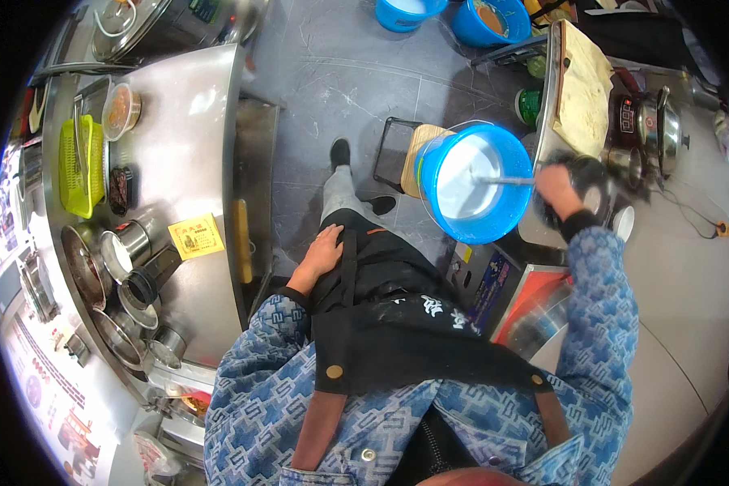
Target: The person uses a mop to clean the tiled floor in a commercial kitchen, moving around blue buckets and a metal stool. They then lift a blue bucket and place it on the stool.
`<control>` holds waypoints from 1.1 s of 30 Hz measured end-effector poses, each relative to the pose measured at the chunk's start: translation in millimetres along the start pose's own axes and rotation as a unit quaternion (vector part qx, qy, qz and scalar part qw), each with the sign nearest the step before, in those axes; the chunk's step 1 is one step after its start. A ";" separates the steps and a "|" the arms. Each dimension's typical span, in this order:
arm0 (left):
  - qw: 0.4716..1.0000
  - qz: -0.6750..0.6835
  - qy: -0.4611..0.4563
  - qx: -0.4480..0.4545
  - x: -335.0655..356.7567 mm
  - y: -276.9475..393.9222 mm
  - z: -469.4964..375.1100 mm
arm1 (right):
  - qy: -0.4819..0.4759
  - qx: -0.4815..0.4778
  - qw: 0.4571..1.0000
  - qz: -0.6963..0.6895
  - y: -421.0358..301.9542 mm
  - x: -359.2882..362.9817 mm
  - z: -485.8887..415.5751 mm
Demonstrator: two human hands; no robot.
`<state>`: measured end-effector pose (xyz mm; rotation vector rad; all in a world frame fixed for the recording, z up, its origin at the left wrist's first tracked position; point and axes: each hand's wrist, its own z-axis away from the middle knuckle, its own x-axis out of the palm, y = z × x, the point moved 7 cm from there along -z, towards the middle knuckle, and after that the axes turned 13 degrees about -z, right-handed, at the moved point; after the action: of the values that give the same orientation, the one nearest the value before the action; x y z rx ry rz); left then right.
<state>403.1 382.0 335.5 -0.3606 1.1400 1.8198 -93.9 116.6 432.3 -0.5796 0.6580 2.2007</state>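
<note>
My right hand (560,189) grips the end of a pale rod-like handle (510,180), which reaches over the rim of a blue plastic bucket (513,155). Its far end dips into a white liquid (465,182) that partly fills the bucket, so the tool's head is hidden. Beneath the bucket is a wooden-topped stool (412,159), partly covered by it. My left hand (323,250) lies flat on the black apron (395,258) over my thigh, with nothing in it.
To the left, a steel counter (185,133) carries a green plastic basket (80,164), a yellow printed card (197,236) and several metal pots. A flatbread-like sheet (585,91) lies on the right-hand counter, near a lidded pot (659,136). Two more blue buckets (489,36) stand ahead on the floor.
</note>
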 end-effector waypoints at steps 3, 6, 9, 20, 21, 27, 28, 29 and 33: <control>1.000 -0.001 -0.014 -0.028 1.7 -3.4 -13.0 | -0.086 -0.089 0.944 -0.307 -55.8 31.4 73.5; 0.986 0.153 -0.041 0.058 6.6 24.3 -48.2 | -0.117 0.043 0.902 -0.413 -104.5 51.5 112.8; 0.981 0.132 -0.122 0.077 15.6 40.5 -76.3 | -0.134 0.097 0.823 -0.544 -141.6 50.4 116.6; 0.986 -0.036 -0.153 0.055 -24.4 6.8 -110.8 | -0.053 0.218 0.929 -0.295 -127.5 28.4 124.8; 0.987 -0.033 -0.155 0.043 -23.4 2.6 -109.9 | -0.049 0.218 0.927 -0.301 -128.1 29.9 128.1; 0.985 0.083 -0.151 0.031 -9.4 -6.1 -80.1 | -0.052 0.158 0.919 -0.356 -133.2 40.1 147.6; 0.984 0.114 -0.134 0.024 -7.0 -8.4 -75.9 | -0.073 0.146 0.916 -0.366 -134.8 44.9 150.9; 0.983 0.146 -0.111 0.013 -4.2 -11.7 -71.5 | -0.081 0.135 0.912 -0.380 -136.0 48.6 153.2; 0.980 0.179 -0.067 -0.049 24.1 -30.5 -41.4 | -0.120 0.083 0.877 -0.458 -143.5 66.7 141.6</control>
<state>406.7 365.4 281.3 -0.0869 1.0737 2.1845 -52.8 322.7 462.6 -0.3948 0.3216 1.2736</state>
